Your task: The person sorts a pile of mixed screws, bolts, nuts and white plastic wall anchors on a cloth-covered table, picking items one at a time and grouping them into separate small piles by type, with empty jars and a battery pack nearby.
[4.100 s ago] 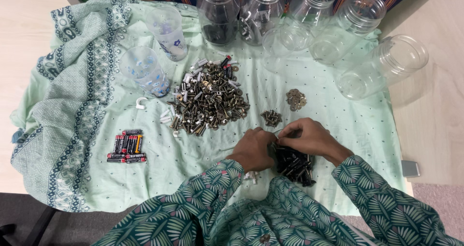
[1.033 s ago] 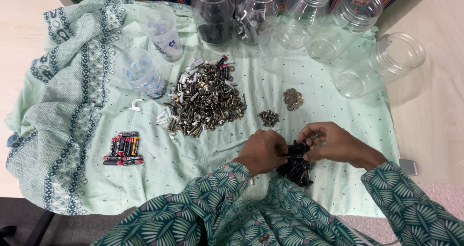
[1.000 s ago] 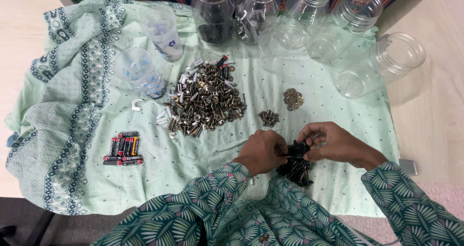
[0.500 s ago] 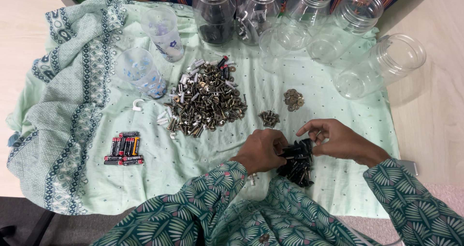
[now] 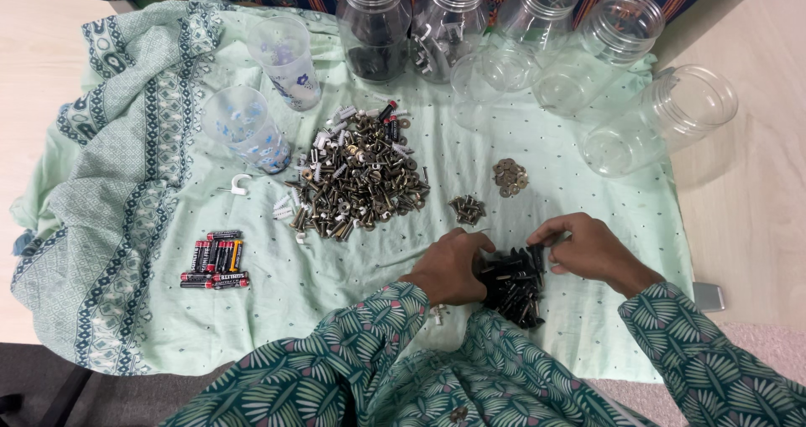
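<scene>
Hands bracketed black screw pile [image 5: 514, 282] at 6 o'clock on green cloth [image 5: 588, 209]: left hand [image 5: 451, 266] cupped against it, right hand [image 5: 588, 249] pinching few screws at top. Looked small, stiff, pointy, probably rolly; best grabbed by shanks in bunch.

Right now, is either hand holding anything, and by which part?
Both hands, left and right, cup the pile of black screws from opposite sides, fingertips at its edges. Whether any single screw is pinched cannot be told.
</scene>
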